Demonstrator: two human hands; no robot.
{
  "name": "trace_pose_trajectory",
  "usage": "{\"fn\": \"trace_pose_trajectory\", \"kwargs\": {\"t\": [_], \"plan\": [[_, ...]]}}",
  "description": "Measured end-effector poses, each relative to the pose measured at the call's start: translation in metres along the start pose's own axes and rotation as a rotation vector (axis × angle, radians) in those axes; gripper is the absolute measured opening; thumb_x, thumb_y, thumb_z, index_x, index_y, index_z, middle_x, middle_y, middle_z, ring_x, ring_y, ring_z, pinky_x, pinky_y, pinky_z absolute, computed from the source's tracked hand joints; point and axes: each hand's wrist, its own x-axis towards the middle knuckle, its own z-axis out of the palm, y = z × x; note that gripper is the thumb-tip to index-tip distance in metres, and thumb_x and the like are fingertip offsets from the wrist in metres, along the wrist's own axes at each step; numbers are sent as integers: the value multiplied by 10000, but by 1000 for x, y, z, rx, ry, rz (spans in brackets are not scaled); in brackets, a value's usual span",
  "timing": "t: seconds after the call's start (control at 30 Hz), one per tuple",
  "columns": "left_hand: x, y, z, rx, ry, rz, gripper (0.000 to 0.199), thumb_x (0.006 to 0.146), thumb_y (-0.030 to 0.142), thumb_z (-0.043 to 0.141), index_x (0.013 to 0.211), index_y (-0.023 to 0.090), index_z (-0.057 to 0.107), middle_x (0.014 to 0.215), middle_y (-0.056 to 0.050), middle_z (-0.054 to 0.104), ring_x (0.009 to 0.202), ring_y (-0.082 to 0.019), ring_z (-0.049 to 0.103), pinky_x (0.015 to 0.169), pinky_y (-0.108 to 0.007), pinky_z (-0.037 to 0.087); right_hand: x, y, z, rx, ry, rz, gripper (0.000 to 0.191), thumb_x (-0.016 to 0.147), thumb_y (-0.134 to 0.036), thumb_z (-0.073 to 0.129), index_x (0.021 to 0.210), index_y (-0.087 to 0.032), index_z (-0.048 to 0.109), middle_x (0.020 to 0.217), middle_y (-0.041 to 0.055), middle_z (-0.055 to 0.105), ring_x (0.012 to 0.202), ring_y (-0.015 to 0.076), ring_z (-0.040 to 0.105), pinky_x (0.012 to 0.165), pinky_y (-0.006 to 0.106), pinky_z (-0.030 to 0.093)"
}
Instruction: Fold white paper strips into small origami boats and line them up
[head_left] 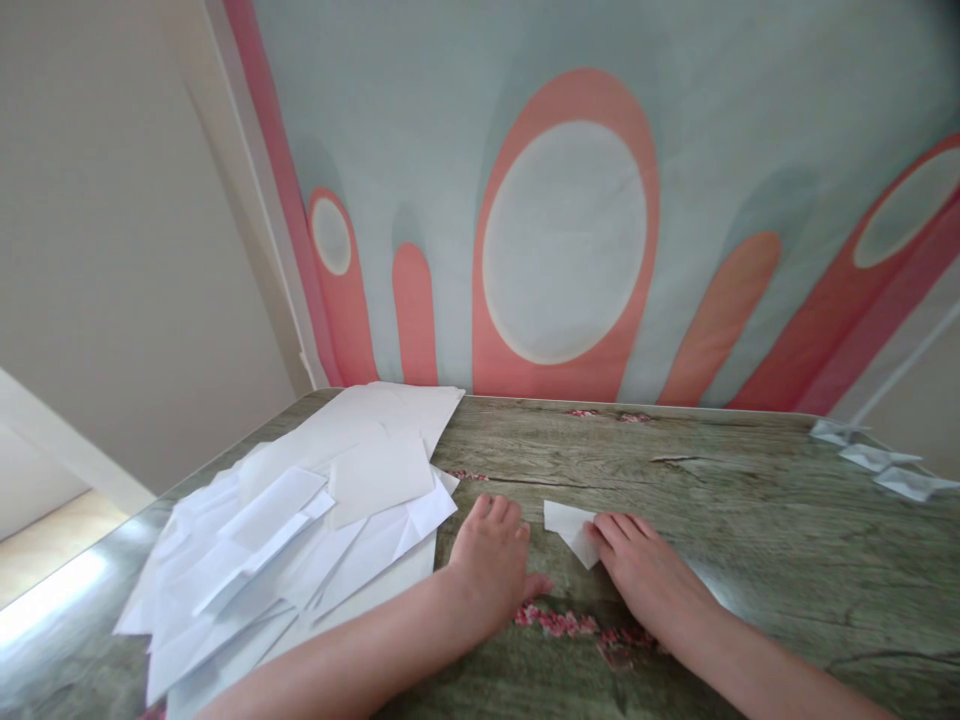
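A small folded piece of white paper [571, 524] lies on the wood-patterned table in front of me. My right hand [651, 568] has its fingers closed over the right end of the paper, and the left end sticks out. Just left of the paper, my left hand [491, 555] rests palm down with its thumb apart from the fingers. Nothing shows in it, though its palm is hidden. Close beyond its wrist lies a loose pile of white paper sheets [382, 478], some of them folded.
Several small folded white papers [879, 458] sit in a row at the table's far right edge. The table [750, 500] has a grey-green wood print with pink flowers. A patterned backdrop [705, 150] stands behind its far edge, and a plain wall is on the left.
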Motion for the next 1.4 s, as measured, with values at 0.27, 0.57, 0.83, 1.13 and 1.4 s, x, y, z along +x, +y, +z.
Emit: {"fn": "trace_pose_trajectory", "kwargs": {"t": [0.27,0.57,0.83,1.13,1.4], "plan": [[19,-18,21,-271,128,-37,333,826,472,514,927,175,628,923,-91,586,905,-259,532,795,-374,394,-1,8,3,19,10,1,309,759,2,460,1011,-111,600,906,102,588,834,243,554,750,392,451],[32,-20,57,-588,305,-31,432,742,446,631,1090,220,511,1102,-49,480,1043,-235,438,890,-394,367,2,2,-6,318,-13,41,351,789,-24,470,1075,-191,586,1014,61,576,933,216,533,850,382,417],[36,-21,58,-696,285,-50,402,647,391,718,963,202,557,1030,-41,494,1010,-231,448,893,-381,358,7,25,3,693,55,237,242,889,-290,438,1033,-212,616,1015,67,576,912,197,561,787,348,452],[39,-21,52,-835,192,-19,407,580,332,764,896,186,553,925,-14,567,903,-203,514,831,-328,390,8,33,13,858,-8,275,322,771,-351,603,1051,-191,614,1012,82,591,940,225,553,810,377,439],[38,-21,50,-906,184,40,457,570,331,780,947,187,564,930,-14,599,890,-199,534,828,-321,397,10,29,2,943,-102,236,369,725,-326,655,1067,-199,601,1018,62,578,909,202,552,794,341,432]]}}
